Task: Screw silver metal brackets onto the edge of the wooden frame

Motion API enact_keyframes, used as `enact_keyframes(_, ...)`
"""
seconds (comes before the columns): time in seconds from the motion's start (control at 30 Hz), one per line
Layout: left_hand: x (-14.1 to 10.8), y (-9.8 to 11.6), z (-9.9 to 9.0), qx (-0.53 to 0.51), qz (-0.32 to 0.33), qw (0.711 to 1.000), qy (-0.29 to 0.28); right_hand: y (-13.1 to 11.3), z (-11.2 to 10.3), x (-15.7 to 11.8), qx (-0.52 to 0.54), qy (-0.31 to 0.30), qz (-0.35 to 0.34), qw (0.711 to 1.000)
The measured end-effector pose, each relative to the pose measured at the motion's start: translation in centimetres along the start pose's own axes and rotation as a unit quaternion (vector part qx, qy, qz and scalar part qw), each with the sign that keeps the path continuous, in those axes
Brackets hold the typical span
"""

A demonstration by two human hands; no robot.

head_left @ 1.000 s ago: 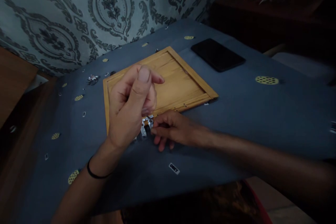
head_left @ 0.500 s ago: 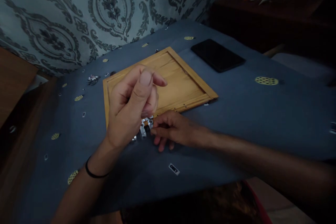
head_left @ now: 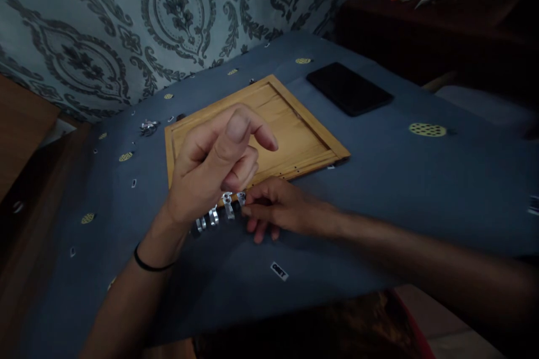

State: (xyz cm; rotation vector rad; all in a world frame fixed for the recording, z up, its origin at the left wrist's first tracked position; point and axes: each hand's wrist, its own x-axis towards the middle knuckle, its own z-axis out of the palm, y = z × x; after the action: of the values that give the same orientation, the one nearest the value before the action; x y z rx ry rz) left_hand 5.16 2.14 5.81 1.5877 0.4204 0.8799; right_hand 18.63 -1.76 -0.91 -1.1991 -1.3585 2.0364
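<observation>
A wooden panel with a raised frame [head_left: 295, 143] lies on the blue cloth. Along its near edge several small shiny metal clips [head_left: 228, 207] stand in a row. Raised above the panel's left part, my left hand [head_left: 223, 154] has its fingers curled and the index bent outward; whatever its fingertips may hold is hidden. My right hand [head_left: 275, 207] rests at the near edge, just right of the clips, its thumb and index pinched beside the rightmost clip. I cannot make out what lies between those fingertips.
A black flat device [head_left: 349, 88] lies behind and right of the panel. More shiny metal pieces [head_left: 149, 127] sit to the left. The patterned wall [head_left: 177, 5] borders the table's far side, and the cloth's near edge [head_left: 273, 305] shows at the bottom.
My left hand has shifted slightly, its index now reaching farther right, and more of the metal clips show below it. My right hand has stayed in place.
</observation>
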Motion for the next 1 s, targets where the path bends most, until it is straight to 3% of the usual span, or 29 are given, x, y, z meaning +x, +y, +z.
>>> enact_keyframes(0.17,-0.1,0.0,0.0,-0.007,-0.001,1.0,0.0,-0.2,0.1,0.0,0.0,0.004,0.006,1.0)
enact_keyframes(0.37,0.1,2.3,0.3,-0.036,0.043,0.986,0.156,0.1,0.3,0.3,0.015,0.016,0.012,1.0)
enact_keyframes(0.5,0.0,2.8,0.6,-0.009,0.045,0.979,0.2,-0.1,0.4,0.2,0.012,0.016,0.015,1.0)
enact_keyframes(0.73,0.0,0.7,0.8,-0.01,0.045,0.972,0.229,-0.2,0.2,0.1,0.008,0.008,0.012,1.0)
enact_keyframes(1.0,0.0,-0.2,0.7,-0.024,0.042,0.977,0.209,-0.3,0.2,0.0,0.005,0.01,0.013,1.0)
